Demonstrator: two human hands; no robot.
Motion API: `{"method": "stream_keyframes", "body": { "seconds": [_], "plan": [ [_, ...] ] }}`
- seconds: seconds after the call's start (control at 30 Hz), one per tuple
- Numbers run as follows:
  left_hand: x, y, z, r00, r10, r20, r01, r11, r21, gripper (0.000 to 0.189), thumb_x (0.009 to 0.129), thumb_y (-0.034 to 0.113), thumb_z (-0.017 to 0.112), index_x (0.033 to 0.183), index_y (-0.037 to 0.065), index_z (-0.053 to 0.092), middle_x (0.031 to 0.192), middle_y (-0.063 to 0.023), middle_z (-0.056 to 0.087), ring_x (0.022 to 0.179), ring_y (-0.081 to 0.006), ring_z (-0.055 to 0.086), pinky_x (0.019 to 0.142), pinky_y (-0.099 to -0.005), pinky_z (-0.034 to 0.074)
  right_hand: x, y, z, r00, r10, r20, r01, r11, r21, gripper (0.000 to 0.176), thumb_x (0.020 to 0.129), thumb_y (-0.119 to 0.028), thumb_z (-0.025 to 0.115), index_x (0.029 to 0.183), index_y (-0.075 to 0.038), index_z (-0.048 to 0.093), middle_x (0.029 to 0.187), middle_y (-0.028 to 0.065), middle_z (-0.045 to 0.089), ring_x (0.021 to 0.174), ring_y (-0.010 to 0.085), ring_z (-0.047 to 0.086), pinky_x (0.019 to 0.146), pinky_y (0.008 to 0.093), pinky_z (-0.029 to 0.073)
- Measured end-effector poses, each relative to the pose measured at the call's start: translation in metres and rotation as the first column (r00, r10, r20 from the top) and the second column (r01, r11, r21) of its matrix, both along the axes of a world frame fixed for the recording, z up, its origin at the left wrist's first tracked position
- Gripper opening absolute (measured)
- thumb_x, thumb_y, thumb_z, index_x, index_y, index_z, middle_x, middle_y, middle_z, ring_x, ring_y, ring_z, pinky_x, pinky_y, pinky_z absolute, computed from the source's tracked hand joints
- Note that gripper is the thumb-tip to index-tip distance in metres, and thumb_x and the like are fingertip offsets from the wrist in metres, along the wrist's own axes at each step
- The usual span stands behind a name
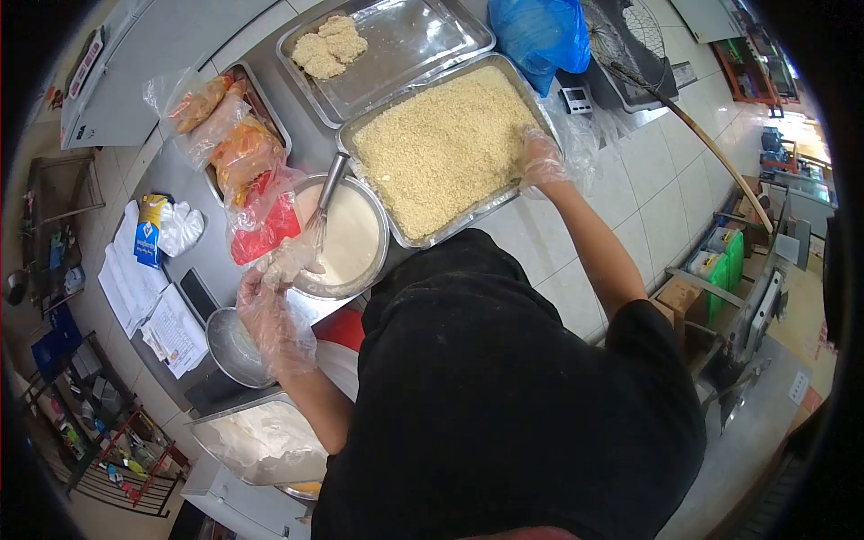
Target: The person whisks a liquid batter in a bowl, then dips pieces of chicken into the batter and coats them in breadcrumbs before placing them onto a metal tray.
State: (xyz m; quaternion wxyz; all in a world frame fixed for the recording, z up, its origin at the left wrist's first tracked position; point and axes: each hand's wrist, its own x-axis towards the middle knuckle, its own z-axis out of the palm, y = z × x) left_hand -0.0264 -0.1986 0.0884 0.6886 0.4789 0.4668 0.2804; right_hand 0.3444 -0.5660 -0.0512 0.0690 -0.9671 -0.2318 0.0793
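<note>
- The gloved left hand (270, 315) is pinching a battered piece (290, 259) in its fingertips, just over the near rim of the batter bowl (385, 238), beside the whisk (328, 184).
- The right hand (542, 162) is resting on the crumb tray (468, 220) edge, fingers loosely spread.
- Coating seems to be under way; moving the piece to the crumbs calls for a steady, drip-free lift.

You were clearly in a commercial kitchen: steel desk (306, 148), big breadcrumb tray (454, 229), batter bowl (385, 243), wire skimmer (630, 36), tiled floor (666, 180).
</note>
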Motion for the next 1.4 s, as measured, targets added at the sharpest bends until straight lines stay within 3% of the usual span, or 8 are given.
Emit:
{"method": "stream_keyframes", "body": {
  "seconds": [0.3, 0.4, 0.47, 0.67, 1.0, 1.07, 1.17, 1.4],
  "plan": [
    [0.0, -0.004, -0.002, 1.0, 0.024, 0.01, -0.024, 0.999, 0.02, 0.024, 0.088, -0.001, 0.071, 0.111, -0.004, 0.061, 0.106, -0.0158, 0.069, 0.094, -0.0236, 0.07, 0.082, -0.0322, 0.06, 0.009, 0.062, 0.03, 0.991, -0.002, -0.137, 0.031, 0.977, 0.213, 0.055, 0.093, -0.02, 0.055, 0.145, -0.007, 0.047, 0.136, 0.0223, 0.057, 0.127, 0.036, 0.054, 0.11, 0.0432, 0.041],
    [-0.003, -0.004, -0.004, 0.999, 0.039, 0.004, -0.039, 0.999, 0.015, 0.024, 0.089, 0.001, 0.071, 0.111, -0.004, 0.061, 0.105, -0.0156, 0.069, 0.093, -0.0237, 0.07, 0.082, -0.032, 0.06, 0.007, 0.068, -0.01, 0.979, 0.188, 0.082, -0.205, 0.895, 0.397, 0.058, 0.092, -0.021, 0.056, 0.146, -0.005, 0.045, 0.149, 0.0199, 0.046, 0.138, 0.0314, 0.044, 0.118, 0.0391, 0.032],
    [-0.003, -0.005, -0.003, 0.998, 0.061, -0.019, -0.06, 0.998, 0.025, 0.023, 0.089, 0.001, 0.07, 0.11, -0.003, 0.061, 0.106, -0.0158, 0.068, 0.093, -0.0235, 0.07, 0.083, -0.0323, 0.06, 0.015, 0.072, -0.036, 0.82, 0.489, 0.299, -0.496, 0.866, -0.055, 0.058, 0.093, -0.023, 0.054, 0.147, -0.004, 0.044, 0.158, 0.017, 0.035, 0.147, 0.031, 0.031, 0.123, 0.0424, 0.021],
    [-0.002, -0.005, -0.003, 0.993, 0.102, -0.059, -0.1, 0.995, 0.024, 0.023, 0.089, 0.001, 0.07, 0.11, -0.002, 0.06, 0.107, -0.0153, 0.066, 0.092, -0.022, 0.068, 0.082, -0.0309, 0.059, -0.004, 0.094, 0.042, 0.847, 0.531, -0.006, -0.499, 0.792, -0.351, 0.061, 0.098, -0.037, 0.045, 0.15, -0.005, 0.041, 0.162, 0.0162, 0.026, 0.151, 0.0382, 0.018, 0.123, 0.0549, 0.011],
    [0.007, -0.018, 0.006, 0.972, 0.207, -0.114, -0.201, 0.978, 0.062, 0.019, 0.089, -0.001, 0.069, 0.106, -0.001, 0.061, 0.103, -0.0117, 0.064, 0.089, -0.0197, 0.067, 0.079, -0.0291, 0.058, -0.001, 0.088, 0.004, 0.931, 0.322, 0.17, -0.336, 0.94, 0.056, 0.057, 0.099, -0.035, 0.047, 0.15, -0.009, 0.042, 0.162, 0.0175, 0.026, 0.15, 0.0357, 0.022, 0.122, 0.0476, 0.019],
    [0.004, -0.016, 0.007, 0.973, 0.192, -0.128, -0.189, 0.981, 0.03, 0.018, 0.09, -0.001, 0.068, 0.106, -0.001, 0.062, 0.103, -0.011, 0.064, 0.09, -0.0199, 0.067, 0.079, -0.0295, 0.058, 0.012, 0.076, 0.013, 0.966, 0.256, 0.023, -0.217, 0.766, 0.605, 0.06, 0.096, -0.03, 0.056, 0.149, -0.006, 0.042, 0.151, 0.0206, 0.044, 0.141, 0.0354, 0.04, 0.118, 0.0427, 0.03],
    [0.006, -0.019, 0.015, 0.968, 0.2, -0.152, -0.197, 0.98, 0.039, 0.019, 0.089, -0.001, 0.069, 0.106, -0.001, 0.062, 0.104, -0.0104, 0.064, 0.089, -0.0203, 0.067, 0.08, -0.0295, 0.058, 0.043, 0.069, 0.025, 0.952, 0.1, -0.291, 0.005, 0.94, 0.34, 0.067, 0.089, -0.027, 0.066, 0.147, -0.002, 0.043, 0.136, 0.0218, 0.059, 0.128, 0.0363, 0.054, 0.111, 0.0395, 0.041],
    [0.005, -0.018, 0.019, 0.963, 0.21, -0.166, -0.202, 0.977, 0.064, 0.018, 0.088, -0.002, 0.069, 0.105, 0.0, 0.062, 0.1, -0.01, 0.065, 0.084, -0.019, 0.066, 0.074, -0.0277, 0.057, 0.1, 0.064, -0.001, 0.86, 0.353, -0.368, -0.258, 0.924, 0.281, 0.066, 0.083, -0.03, 0.072, 0.142, -0.009, 0.05, 0.126, 0.0211, 0.065, 0.118, 0.0367, 0.06, 0.102, 0.0407, 0.046]
  ]
}}
